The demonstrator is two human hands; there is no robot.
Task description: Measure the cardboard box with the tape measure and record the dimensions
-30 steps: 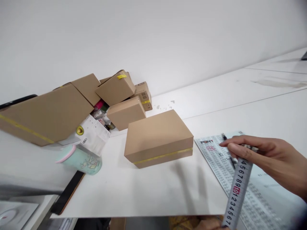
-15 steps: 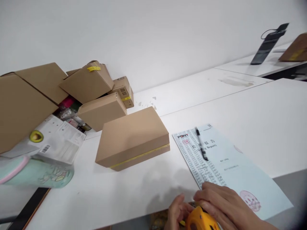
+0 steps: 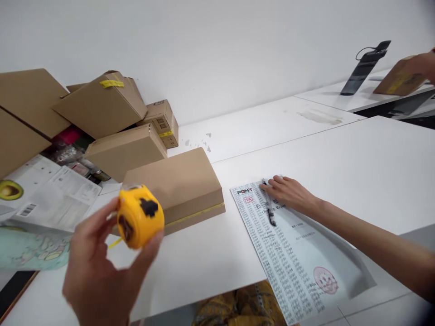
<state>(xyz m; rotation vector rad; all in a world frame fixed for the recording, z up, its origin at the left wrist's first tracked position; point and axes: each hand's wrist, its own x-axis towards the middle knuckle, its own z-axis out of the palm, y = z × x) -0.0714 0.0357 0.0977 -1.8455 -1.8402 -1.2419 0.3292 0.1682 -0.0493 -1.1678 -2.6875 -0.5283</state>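
Note:
My left hand is raised over the near left part of the table, its thumb and fingers closed round a yellow tape measure. A short bit of yellow blade shows under the tape's case. My right hand rests at the top of a pale blue printed report, its fingertips bent onto the upper end of a black-and-clear pen. The pen lies slantwise on the report. Behind the tape measure stands a closed cardboard box, partly covered by it.
Stacked cardboard boxes and a white carton fill the left side. A light green printed item lies at the near left. Far right are a dark bottle, a small box and another person's hand. The report overhangs the front edge.
Both hands were together at the tape measure near the front edge. My left hand has lifted it leftward; my right hand has let go and reached to the pen. The view has shifted right.

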